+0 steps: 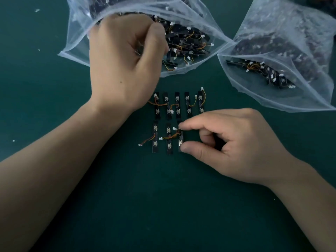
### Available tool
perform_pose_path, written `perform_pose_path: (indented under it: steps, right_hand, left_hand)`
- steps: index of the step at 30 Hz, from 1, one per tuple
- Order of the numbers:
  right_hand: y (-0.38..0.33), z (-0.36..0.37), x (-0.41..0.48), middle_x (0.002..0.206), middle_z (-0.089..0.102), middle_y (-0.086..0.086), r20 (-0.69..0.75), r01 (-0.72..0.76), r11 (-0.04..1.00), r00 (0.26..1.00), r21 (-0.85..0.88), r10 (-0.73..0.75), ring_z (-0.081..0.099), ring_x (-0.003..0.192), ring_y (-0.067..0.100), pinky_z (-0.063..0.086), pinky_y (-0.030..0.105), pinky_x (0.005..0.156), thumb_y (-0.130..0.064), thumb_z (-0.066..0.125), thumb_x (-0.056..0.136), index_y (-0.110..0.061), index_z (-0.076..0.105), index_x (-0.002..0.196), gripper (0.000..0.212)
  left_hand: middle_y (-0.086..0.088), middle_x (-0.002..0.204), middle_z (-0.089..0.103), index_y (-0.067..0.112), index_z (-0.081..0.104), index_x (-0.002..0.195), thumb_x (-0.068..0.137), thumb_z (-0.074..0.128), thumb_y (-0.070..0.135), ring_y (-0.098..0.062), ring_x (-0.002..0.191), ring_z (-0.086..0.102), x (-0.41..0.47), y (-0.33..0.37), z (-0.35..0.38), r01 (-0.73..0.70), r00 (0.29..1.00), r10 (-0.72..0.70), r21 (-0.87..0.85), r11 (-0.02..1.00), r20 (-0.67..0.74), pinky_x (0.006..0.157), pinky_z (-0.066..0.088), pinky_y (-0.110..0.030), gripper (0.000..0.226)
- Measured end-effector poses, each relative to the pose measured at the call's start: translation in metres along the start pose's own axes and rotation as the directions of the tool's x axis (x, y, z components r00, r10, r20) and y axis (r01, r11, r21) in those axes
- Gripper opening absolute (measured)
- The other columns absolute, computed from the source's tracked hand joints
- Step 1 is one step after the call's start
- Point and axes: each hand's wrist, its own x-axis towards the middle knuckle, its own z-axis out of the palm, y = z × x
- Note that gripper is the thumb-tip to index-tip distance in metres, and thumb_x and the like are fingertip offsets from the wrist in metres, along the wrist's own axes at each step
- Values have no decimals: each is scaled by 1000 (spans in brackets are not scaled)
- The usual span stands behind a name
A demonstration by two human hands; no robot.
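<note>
— Where is our right hand?

— We see it low on the green desk. Our thumb and first finger pinch a little black strip. The finger is at its far end and the thumb is at its near end. The other fingers are curled in.

— Where is the strip?

— It looks like it lies flat on the desk. It is third in the near row, just beside two more strips like it. Thin orange wires with small white plugs come off them.

— Do we see another row?

— Yes. The far row has five strips, side by side. All of them point the same way as the near ones.

— And our left hand?

— It is in the open mouth of a clear bag at the far side of the desk. The bag is full of the same black strips and wires. Our fingers are curled in tight there. The tips are hidden, so we cannot tell if they hold a strip.

— What else do we see?

— A second bag sits on the right, well past our right hand. It holds the same kind of parts, and its corner meets the first bag.
</note>
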Motion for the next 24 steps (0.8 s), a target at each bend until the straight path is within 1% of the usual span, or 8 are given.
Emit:
perform_pose_path:
  steps: [2,3,5,8,14,19,22,24]
  right_hand:
    - [0,1,0,66,52,-14,-4,-2,1000,1000,1,2,52,60,8,46,36,53,-43,75,96,-23,78,109,23]
    - [0,1,0,66,52,-14,-4,-3,1000,1000,0,3,52,60,8,46,36,54,-43,74,96,-24,78,108,23]
    - [-1,1,1,67,53,-15,-6,-4,1000,1000,3,4,53,60,8,46,36,53,-42,74,97,-24,79,107,22]
    - [-1,1,1,66,53,-15,-14,-4,1000,1000,1,4,53,60,8,46,35,52,-41,74,97,-24,79,105,20]
    - [-2,2,2,67,51,-17,-20,-8,1000,1000,7,8,50,59,5,45,34,53,-41,73,97,-24,79,105,20]
    - [-2,3,0,65,53,-16,-100,-40,998,994,42,44,45,54,-2,36,20,56,-38,70,98,-20,70,124,32]
    - [-1,3,1,63,57,-12,-209,-64,996,975,68,77,51,54,6,38,17,56,-33,71,98,-17,69,122,29]
    - [1,2,2,61,57,-10,-282,-91,992,953,90,113,55,55,12,39,17,56,-29,72,98,-16,70,116,22]
  left_hand:
    - [-2,84,72,12,78,83,96,51,21,-27,88,66,-1,0,2,-17,997,3,186,982,72,94,45,-36,31]
    - [6,97,73,21,80,91,95,51,25,-24,104,65,-2,1,3,-6,995,-23,271,963,101,101,33,-29,29]
    - [15,114,71,31,79,103,93,52,24,-22,122,56,-6,1,5,7,986,-66,364,931,151,89,16,-22,29]
    - [13,125,71,30,77,115,94,53,20,-26,129,53,-6,-3,6,9,976,-102,427,904,194,87,12,-23,33]
    - [10,118,69,33,77,115,98,58,27,-29,123,52,-6,-4,5,25,969,-138,473,881,206,89,12,-29,26]
    - [11,109,71,30,71,119,101,60,22,-26,116,56,-5,-6,5,32,971,-133,444,895,197,88,13,-28,23]
    - [16,100,67,24,69,125,101,58,17,-10,96,60,-3,-6,4,31,976,-88,273,961,198,95,31,-27,28]
    - [20,94,62,17,70,125,101,56,13,3,81,55,-3,-4,5,22,978,-36,69,997,204,82,41,-19,28]
